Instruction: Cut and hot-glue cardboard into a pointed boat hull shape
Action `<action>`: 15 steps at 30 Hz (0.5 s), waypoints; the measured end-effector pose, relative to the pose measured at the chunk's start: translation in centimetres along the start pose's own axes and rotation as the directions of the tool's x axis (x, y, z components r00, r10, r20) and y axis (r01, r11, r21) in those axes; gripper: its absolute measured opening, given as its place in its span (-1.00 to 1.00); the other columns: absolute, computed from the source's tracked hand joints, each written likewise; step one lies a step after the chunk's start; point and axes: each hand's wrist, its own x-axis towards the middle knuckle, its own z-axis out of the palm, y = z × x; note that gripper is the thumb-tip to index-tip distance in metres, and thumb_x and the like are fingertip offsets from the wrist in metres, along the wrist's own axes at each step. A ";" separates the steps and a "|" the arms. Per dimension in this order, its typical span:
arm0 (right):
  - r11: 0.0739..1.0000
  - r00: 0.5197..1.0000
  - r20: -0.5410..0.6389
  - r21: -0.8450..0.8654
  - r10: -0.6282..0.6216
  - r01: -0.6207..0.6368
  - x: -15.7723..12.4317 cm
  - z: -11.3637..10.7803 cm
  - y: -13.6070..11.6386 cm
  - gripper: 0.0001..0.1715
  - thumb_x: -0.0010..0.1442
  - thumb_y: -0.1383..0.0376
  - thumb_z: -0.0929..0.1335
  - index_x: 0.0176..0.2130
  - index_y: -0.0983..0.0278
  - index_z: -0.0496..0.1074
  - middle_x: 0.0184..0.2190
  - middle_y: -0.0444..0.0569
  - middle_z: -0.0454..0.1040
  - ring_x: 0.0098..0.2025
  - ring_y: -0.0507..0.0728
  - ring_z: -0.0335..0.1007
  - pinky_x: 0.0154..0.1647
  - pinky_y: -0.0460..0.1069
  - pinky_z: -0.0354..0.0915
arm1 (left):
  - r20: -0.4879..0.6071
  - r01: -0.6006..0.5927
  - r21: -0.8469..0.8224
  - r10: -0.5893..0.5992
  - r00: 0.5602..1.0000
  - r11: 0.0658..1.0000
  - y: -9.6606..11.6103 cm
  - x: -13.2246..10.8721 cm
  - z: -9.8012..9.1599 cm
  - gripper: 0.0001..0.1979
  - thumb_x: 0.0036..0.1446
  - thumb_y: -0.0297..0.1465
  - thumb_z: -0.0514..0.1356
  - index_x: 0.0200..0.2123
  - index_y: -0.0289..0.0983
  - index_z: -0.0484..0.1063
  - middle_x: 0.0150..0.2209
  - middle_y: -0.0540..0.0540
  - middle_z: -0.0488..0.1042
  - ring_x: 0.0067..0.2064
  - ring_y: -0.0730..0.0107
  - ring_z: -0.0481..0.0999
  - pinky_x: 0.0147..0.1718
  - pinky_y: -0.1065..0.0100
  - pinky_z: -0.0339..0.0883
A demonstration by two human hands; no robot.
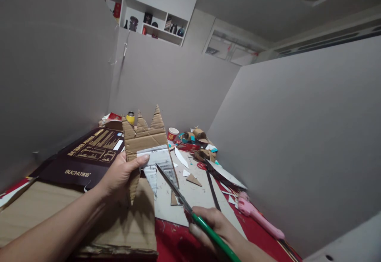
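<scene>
My left hand grips a piece of brown corrugated cardboard, its thumb pressed on a white printed label stuck to the front. Pointed spikes are cut along the cardboard's top, and more points hang from its lower edge. My right hand is wrapped round green-handled scissors. Their dark blades slant up to the left, with the tip in front of the label near a cut notch. Whether the blades touch the cardboard I cannot tell.
Under the work lies a pale board with scraps such as a cardboard triangle. A large cardboard sheet and dark printed box are at left. At right lies a pink glue gun; a paper cup stands behind. Grey partitions enclose the table.
</scene>
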 end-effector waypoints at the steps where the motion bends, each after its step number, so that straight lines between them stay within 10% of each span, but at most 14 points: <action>1: 1.000 1.000 -0.011 -0.013 -0.004 0.004 0.0 0.0 -0.1 -0.53 0.32 -0.03 0.16 -0.47 0.23 0.08 -0.55 -0.20 0.03 -0.50 0.01 -0.07 -0.50 -0.10 0.05 | -0.008 0.006 -0.005 -0.006 1.000 1.000 0.0 0.0 0.0 -0.51 -0.07 -0.40 0.40 -0.02 -0.32 0.49 -0.21 -0.20 0.64 -0.31 0.14 0.65 -0.27 0.25 0.51; 8: 0.995 0.998 -0.051 -0.093 0.028 -0.033 -0.3 0.1 0.0 -0.53 0.30 -0.03 0.18 -0.43 0.25 0.23 -0.53 -0.15 0.22 -0.48 0.03 0.12 -0.46 -0.09 0.18 | -0.006 0.014 -0.001 -0.014 1.000 1.000 -0.1 0.0 0.0 -0.56 -0.04 -0.41 0.39 -0.04 -0.31 0.50 -0.22 -0.18 0.65 -0.33 0.19 0.64 -0.29 0.29 0.51; 15: 0.982 0.989 -0.127 -0.161 0.079 -0.099 -1.2 0.3 1.2 -0.43 0.26 -0.06 0.23 0.01 0.31 0.37 -0.15 0.13 0.45 -0.12 0.26 0.39 -0.07 0.09 0.34 | -0.033 -0.037 0.010 0.037 0.999 0.999 -0.1 -0.2 0.3 -0.64 -0.07 -0.39 0.39 -0.14 -0.32 0.53 -0.25 -0.16 0.65 -0.28 0.22 0.64 -0.28 0.34 0.50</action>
